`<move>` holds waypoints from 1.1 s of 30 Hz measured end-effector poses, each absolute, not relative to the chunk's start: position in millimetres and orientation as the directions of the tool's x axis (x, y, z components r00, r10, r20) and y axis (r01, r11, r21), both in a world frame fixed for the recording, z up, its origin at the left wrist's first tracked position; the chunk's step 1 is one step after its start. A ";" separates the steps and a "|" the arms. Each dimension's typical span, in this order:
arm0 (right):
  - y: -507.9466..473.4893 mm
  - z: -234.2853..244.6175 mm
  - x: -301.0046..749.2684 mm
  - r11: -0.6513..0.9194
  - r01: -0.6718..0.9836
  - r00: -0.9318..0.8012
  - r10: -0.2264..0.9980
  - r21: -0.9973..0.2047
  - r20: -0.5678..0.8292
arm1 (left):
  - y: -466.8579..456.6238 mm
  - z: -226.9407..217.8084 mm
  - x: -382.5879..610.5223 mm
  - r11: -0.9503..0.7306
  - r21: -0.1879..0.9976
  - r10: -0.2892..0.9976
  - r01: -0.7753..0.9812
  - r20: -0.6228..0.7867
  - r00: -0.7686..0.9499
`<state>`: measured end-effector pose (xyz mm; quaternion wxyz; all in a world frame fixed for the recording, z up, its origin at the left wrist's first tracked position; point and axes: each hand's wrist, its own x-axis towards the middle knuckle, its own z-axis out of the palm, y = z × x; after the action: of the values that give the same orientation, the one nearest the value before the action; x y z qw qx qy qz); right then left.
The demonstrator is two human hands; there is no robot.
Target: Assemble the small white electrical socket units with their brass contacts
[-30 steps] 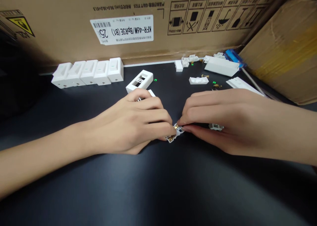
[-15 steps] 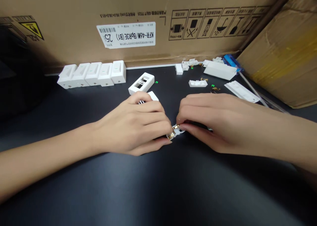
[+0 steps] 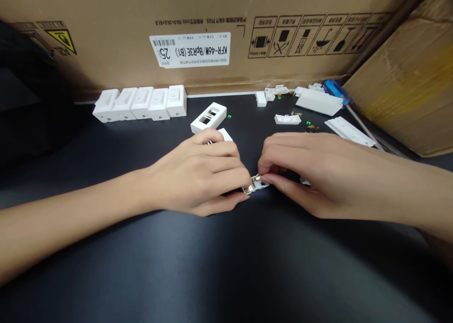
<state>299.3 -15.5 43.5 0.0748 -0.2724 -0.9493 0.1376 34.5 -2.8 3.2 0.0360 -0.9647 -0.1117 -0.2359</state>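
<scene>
Between my hands, on the dark table, lies a small white plastic switch base (image 3: 261, 185) with brass contacts in it. My left hand (image 3: 203, 174) is closed on its left end, thumb and fingers pinching the edge. With fingertips together, my right hand (image 3: 300, 167) pinches a small brass contact strip (image 3: 257, 178) at the base's upper side; the fingers cover part of it. A white rectangular frame (image 3: 208, 117) sits just beyond my left hand. Another white piece (image 3: 225, 135) is partly hidden behind the left knuckles.
Several white switch housings (image 3: 141, 103) stand in a row at the back left. Behind the right hand are a white curved part (image 3: 288, 120), brass bits (image 3: 313, 128), white covers (image 3: 318, 101) and a blue-handled screwdriver (image 3: 334, 91). Cardboard boxes (image 3: 116, 63) wall off the back and right.
The view has shifted slightly, so everything sits a little farther right. The brass strip in my right fingers now lies lower and flatter against the base. My left hand keeps its grip.
</scene>
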 end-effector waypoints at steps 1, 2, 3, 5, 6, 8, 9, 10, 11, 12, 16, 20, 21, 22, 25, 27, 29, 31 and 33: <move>-15.2 43.6 299.3 0.811 0.498 -0.840 0.540 -0.306 0.062 | -2.9 3.2 34.4 -0.972 -0.014 0.200 0.233 0.462 0.864; -14.8 43.7 299.1 0.808 0.501 -0.839 0.542 -0.310 0.058 | -3.0 3.0 34.3 -0.972 -0.011 0.203 0.234 0.460 0.865; -14.5 44.0 298.7 0.805 0.504 -0.836 0.545 -0.312 0.057 | -3.1 2.9 34.0 -0.972 -0.009 0.203 0.233 0.458 0.866; -14.2 44.5 297.3 0.806 0.504 -0.836 0.545 -0.311 0.060 | -3.1 2.6 33.3 -0.972 -0.011 0.202 0.233 0.456 0.867; -14.3 44.8 296.6 0.808 0.503 -0.837 0.544 -0.307 0.060 | -3.0 2.5 33.0 -0.972 -0.014 0.201 0.233 0.457 0.867; -15.0 45.0 295.8 0.810 0.504 -0.837 0.543 -0.298 0.060 | -2.7 2.2 32.7 -0.973 -0.022 0.195 0.231 0.461 0.866; -15.4 44.8 295.6 0.815 0.501 -0.838 0.541 -0.292 0.070 | -2.5 2.1 32.7 -0.973 -0.026 0.192 0.229 0.462 0.866; -15.8 44.5 295.7 0.821 0.497 -0.839 0.537 -0.283 0.086 | -2.2 2.0 32.8 -0.974 -0.031 0.186 0.226 0.464 0.866; -16.1 44.0 295.8 0.828 0.490 -0.840 0.532 -0.273 0.106 | -1.8 1.9 32.9 -0.975 -0.035 0.178 0.219 0.466 0.867; -16.2 43.4 296.0 0.836 0.481 -0.843 0.524 -0.265 0.124 | -1.4 1.8 33.1 -0.977 -0.039 0.170 0.212 0.467 0.868; -15.7 41.6 295.3 0.833 0.497 -0.837 0.535 -0.244 0.119 | -0.2 1.2 33.4 -0.979 -0.050 0.148 0.196 0.482 0.863; -14.6 40.0 295.2 0.820 0.502 -0.824 0.550 -0.274 0.134 | -0.5 0.8 33.8 -0.977 -0.082 0.135 0.195 0.468 0.873; -14.0 39.5 295.9 0.821 0.498 -0.824 0.549 -0.280 0.142 | -0.7 0.9 33.9 -0.978 -0.086 0.131 0.191 0.465 0.876; -13.2 38.9 296.8 0.825 0.491 -0.827 0.543 -0.281 0.149 | -0.9 1.0 34.1 -0.978 -0.085 0.129 0.189 0.461 0.878; -9.9 38.6 301.2 0.855 0.441 -0.856 0.492 -0.273 0.158 | -1.1 2.0 34.7 -0.981 -0.073 0.128 0.179 0.453 0.883; -7.6 40.0 304.6 0.880 0.394 -0.880 0.445 -0.267 0.168 | -1.1 2.8 35.4 -0.982 -0.068 0.127 0.175 0.448 0.885; -5.9 42.2 307.6 0.896 0.350 -0.897 0.405 -0.275 0.176 | -0.8 3.1 36.2 -0.983 -0.062 0.127 0.171 0.444 0.887; -5.5 44.3 309.4 0.903 0.321 -0.909 0.378 -0.284 0.175 | -0.5 3.0 36.7 -0.984 -0.054 0.128 0.169 0.441 0.888; -6.9 45.4 309.9 0.901 0.328 -0.912 0.380 -0.284 0.152 | -0.2 2.5 36.9 -0.985 -0.051 0.125 0.164 0.446 0.886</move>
<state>309.9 -6.9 45.4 0.1025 -0.1828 -0.9695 0.1272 36.9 -0.2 2.5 0.0438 -0.9702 -0.0744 -0.2266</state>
